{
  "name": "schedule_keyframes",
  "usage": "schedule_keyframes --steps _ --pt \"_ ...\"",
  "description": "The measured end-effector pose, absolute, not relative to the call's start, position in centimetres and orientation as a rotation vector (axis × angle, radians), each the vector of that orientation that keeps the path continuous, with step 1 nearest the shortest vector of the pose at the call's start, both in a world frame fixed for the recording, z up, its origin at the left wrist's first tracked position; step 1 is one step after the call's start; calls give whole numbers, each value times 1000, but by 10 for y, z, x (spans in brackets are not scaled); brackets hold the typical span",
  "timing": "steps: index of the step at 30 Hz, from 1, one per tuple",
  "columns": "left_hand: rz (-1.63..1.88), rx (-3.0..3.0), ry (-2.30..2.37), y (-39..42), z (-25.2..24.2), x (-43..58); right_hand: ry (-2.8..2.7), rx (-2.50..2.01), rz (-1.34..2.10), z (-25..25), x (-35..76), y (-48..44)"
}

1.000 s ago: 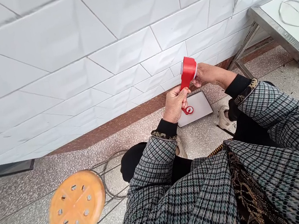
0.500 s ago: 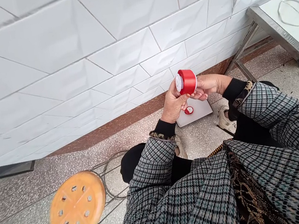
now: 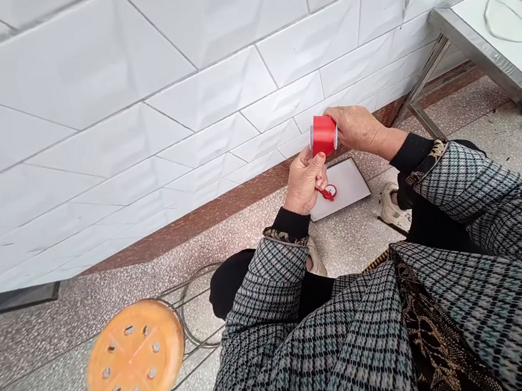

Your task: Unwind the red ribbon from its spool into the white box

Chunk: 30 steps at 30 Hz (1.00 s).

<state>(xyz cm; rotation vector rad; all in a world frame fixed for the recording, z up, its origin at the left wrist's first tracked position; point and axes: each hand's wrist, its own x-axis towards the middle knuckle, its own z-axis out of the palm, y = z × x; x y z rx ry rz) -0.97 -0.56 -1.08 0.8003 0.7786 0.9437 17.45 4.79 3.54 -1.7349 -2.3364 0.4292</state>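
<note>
A spool of shiny red ribbon (image 3: 323, 135) with pale end discs is held up in front of the wall. My right hand (image 3: 359, 129) grips it from the right, fingers at its far upper edge. Closed at the spool's lower left is my left hand (image 3: 305, 181), its thumb pressing the red ribbon against the fingers. A short red ribbon end (image 3: 326, 195) hangs below that hand. Further down, a white box or board (image 3: 347, 189) lies on the floor with a small red-rimmed round piece (image 3: 332, 190) on it, partly hidden by the ribbon end.
White tiles cover the wall (image 3: 221, 75) in front of me. At left, a round orange stool seat (image 3: 136, 360) with holes lies tipped, its wire legs (image 3: 195, 313) toward me. A metal-framed table (image 3: 476, 46) at right bears a loop of pale cord (image 3: 514, 19).
My right hand has risen from beneath the spool to its upper right side. The spool has turned, and a ribbon end now shows below my left hand.
</note>
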Motion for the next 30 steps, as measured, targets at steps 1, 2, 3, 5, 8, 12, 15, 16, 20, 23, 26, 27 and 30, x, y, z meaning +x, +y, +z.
schedule_keyframes --steps 1,2,3,5,8,12,15,16,20,23,26,27,30 --pt "944 804 788 -5 -11 -10 -2329 -1767 427 36 175 49" --pt "944 810 801 -5 -12 -10 -2318 -1796 434 37 176 51" --pt "944 821 818 -5 -13 -10 -2307 -1822 448 37 177 53" --pt "948 854 853 -5 -13 -11 -2281 -1864 479 35 180 57" --pt "967 905 878 -6 -13 -11 -2235 -1910 488 30 184 62" --pt "971 935 878 -7 -13 -11 -2123 -1884 576 25 187 64" --pt "954 958 885 -7 -14 -11 -1988 -1691 936 29 188 63" --pt "946 970 890 -7 -15 -11 -1936 -1620 1070 31 189 63" --pt "951 991 910 -4 -16 -11 -1782 -1456 1474 37 189 57" --pt "956 984 902 -4 -16 -10 -1641 -1308 1684 34 187 52" --pt "949 989 901 -5 -16 -9 -1515 -1145 1889 24 183 51" --pt "951 985 900 -5 -17 -9 -1499 -1089 1949 20 183 51" --pt "974 957 881 -4 -18 -11 -1495 -935 2078 10 183 54"
